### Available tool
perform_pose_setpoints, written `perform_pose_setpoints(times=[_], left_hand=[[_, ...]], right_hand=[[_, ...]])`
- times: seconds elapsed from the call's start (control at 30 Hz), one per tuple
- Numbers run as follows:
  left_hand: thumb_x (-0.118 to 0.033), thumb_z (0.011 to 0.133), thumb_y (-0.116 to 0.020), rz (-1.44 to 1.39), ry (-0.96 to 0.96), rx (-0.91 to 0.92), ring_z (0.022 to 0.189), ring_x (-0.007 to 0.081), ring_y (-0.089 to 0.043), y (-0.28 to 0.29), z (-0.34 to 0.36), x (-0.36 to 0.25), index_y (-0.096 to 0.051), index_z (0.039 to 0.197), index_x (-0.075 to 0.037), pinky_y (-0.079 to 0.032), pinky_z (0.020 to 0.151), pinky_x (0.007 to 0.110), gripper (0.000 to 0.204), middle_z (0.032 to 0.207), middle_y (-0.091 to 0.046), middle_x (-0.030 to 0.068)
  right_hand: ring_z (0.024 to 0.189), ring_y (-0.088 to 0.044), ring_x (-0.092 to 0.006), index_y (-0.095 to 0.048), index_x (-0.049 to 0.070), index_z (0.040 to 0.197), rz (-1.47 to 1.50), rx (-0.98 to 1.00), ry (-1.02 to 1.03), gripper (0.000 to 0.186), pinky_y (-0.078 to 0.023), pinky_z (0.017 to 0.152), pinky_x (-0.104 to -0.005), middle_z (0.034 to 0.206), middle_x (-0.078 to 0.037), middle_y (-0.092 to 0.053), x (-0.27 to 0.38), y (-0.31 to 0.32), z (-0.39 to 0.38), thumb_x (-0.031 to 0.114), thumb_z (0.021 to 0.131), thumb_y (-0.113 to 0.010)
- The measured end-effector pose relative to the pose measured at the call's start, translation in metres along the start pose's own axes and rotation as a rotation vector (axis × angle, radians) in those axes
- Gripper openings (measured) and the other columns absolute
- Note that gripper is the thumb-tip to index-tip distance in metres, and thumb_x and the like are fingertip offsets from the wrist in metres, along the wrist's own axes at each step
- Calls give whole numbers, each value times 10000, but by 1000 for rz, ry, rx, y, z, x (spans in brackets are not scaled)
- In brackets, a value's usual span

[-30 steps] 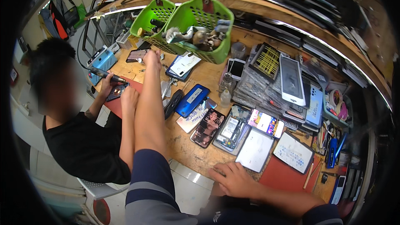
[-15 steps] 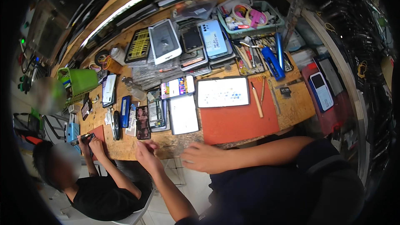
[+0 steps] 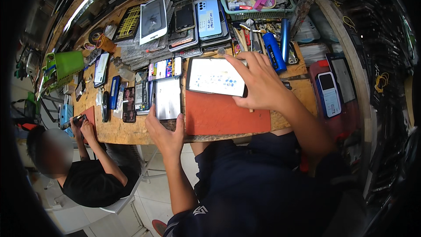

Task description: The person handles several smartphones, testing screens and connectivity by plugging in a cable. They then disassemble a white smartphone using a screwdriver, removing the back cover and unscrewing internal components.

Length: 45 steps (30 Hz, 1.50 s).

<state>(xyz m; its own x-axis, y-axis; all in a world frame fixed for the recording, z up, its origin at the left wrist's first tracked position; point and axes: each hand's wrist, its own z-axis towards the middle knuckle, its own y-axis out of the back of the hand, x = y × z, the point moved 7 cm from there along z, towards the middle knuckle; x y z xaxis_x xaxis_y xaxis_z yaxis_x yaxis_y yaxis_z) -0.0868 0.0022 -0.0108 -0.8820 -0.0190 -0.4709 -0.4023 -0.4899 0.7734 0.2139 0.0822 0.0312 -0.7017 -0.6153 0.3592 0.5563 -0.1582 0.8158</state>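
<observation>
My left hand (image 3: pixel 164 131) grips the near end of a plain white rectangular panel (image 3: pixel 168 98) with thumb and fingers on its two sides. My right hand (image 3: pixel 256 81) grips the right end of a dark-framed white panel (image 3: pixel 212 74) dotted with bluish marks, fingers over its top and thumb at its lower corner. The marked panel lies across an orange mat (image 3: pixel 226 116). A phone with a colourful screen (image 3: pixel 164 68) sits above the plain panel, and opened phone parts (image 3: pixel 141 92) lie left of it.
Piled phones (image 3: pixel 208 17), a teal basket (image 3: pixel 258 2), blue cylinders (image 3: pixel 273 52) and tools crowd the wooden bench (image 3: pixel 109 129). A green basket (image 3: pixel 61 61) stands left. A co-worker (image 3: pixel 87 180) sits at the left, both hands on a dark tool (image 3: pixel 79 118).
My view has swung right from the co-worker's side. My left hand has moved onto the plain panel; my right hand has risen from the bench edge and taken hold of the marked panel.
</observation>
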Motion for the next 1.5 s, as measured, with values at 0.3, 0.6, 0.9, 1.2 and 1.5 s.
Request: perform_pose_setpoints(times=[0.3, 0.6, 0.9, 1.2, 1.5], left_hand=[[-106, 902, -741, -47, 34, -106, 1220, 406, -552, 1, -8, 33, -526, 1396, 50, -435, 1071, 484, 561, 1299, -564, 244], [-178, 902, -735, -53, 74, -181, 1112, 403, -606, -10, -6, 51, -592, 1319, 9, -484, 958, 482, 479, 1186, -616, 201], [-181, 886, -736, -19, 71, -159, 1112, 414, -600, -10, -6, 53, -599, 1293, 23, -474, 959, 500, 476, 1181, -629, 214], [-178, 1012, -658, -50, 145, -119, 1210, 396, -610, -13, -7, 64, -577, 1364, 68, -473, 1066, 485, 437, 1312, -622, 247], [-141, 969, -637, -68, 46, -78, 1188, 427, -581, -11, -6, 52, -554, 1363, 81, -445, 1066, 502, 460, 1260, -599, 268]], right_hand=[[1226, -532, -421, -572, 0, 1425, 97, -166, 19, 871, -474, 1031, -502, 1419, -244, -509, 21, 47, -6, 202, 641, -893], [1314, -477, -410, -573, -57, 1400, 76, 100, 319, 775, -460, 1094, -497, 1387, -228, -512, 114, 16, 56, 119, 687, -821], [1317, -496, -420, -573, -10, 1432, -66, 64, 423, 846, -458, 1098, -507, 1423, -229, -501, 138, -5, 68, 114, 653, -880], [1352, -469, -483, -534, -84, 1402, 178, -313, -26, 887, -445, 1118, -528, 1459, -326, -455, 60, 25, -18, 314, 707, -916], [1376, -544, -355, -507, -96, 1459, -391, -538, -1239, 744, -393, 1179, -411, 1461, -284, -566, -80, 141, -265, 319, 919, -804]])
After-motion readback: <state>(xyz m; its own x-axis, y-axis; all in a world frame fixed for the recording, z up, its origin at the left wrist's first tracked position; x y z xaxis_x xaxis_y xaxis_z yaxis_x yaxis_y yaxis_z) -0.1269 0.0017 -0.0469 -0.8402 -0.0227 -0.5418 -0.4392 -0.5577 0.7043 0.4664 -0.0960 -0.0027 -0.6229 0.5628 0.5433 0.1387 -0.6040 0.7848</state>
